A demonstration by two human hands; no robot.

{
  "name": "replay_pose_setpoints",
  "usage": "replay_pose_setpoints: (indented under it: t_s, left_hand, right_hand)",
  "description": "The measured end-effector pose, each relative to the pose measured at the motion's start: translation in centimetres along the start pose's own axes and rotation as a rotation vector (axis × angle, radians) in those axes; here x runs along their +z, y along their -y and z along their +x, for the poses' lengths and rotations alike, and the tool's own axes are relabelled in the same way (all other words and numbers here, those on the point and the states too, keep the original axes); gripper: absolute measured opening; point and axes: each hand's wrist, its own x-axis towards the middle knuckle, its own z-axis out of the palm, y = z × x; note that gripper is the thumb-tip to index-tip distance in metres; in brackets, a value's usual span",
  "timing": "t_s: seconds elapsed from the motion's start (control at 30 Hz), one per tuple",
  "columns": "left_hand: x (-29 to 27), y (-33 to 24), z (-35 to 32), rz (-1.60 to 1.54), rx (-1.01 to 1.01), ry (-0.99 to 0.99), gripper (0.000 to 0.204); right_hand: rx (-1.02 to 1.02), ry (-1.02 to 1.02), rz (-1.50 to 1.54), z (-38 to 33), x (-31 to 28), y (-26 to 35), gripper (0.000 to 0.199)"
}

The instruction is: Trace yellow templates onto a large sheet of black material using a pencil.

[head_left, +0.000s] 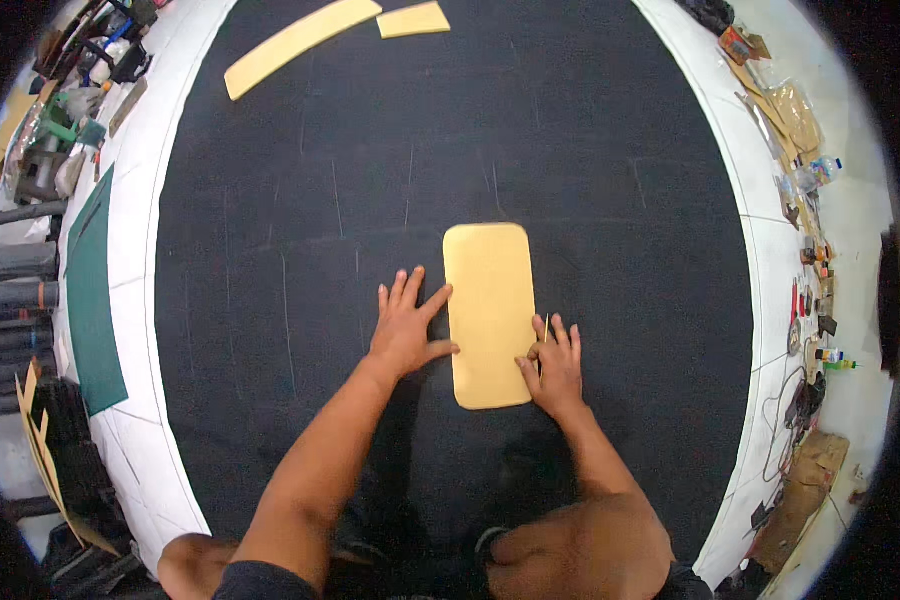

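Left, against a yellow panel [490, 300], the left hand [402, 332] splays. The right hand [558, 378] holds a thin stick [547, 328] between fingers (partly hidden).

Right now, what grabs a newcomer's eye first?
The yellow rounded panel on the black sheet, right of centre. The left hand rests spread at its left edge; the right hand, holding a thin stick, at its right. Then the curved yellow strip and shorter piece at the top, left of centre.
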Motion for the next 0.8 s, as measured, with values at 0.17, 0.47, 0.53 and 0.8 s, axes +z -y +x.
replay_pose_setpoints:
  t_s: [0.17, 0.47, 0.53, 0.8]
  left_hand:
    - [0.13, -0.61, 0.24, 0.01, 0.011, -0.03, 0.098]
    - [0.38, -0.6, 0.2, 0.022, -0.004, 0.003, 0.099]
    - [0.19, -0.54, 0.06, 0.02, -0.007, -0.001, 0.099]
    - [0.38, -0.53, 0.41, 0.017, -0.001, -0.006, 0.1]
  right_hand:
    - [-0.023, -0.035, -0.018, -0.21, -0.35, -0.4, 0.024]
    - [-0.023, -0.029, -0.046, -0.59, -0.04, -0.53, 0.024]
    - [-0.044, -0.039, -0.043, -0.58, 0.07, -0.44, 0.025]
    - [-0.028, -0.027, -0.051, -0.3, -0.44, -0.17, 0.024]
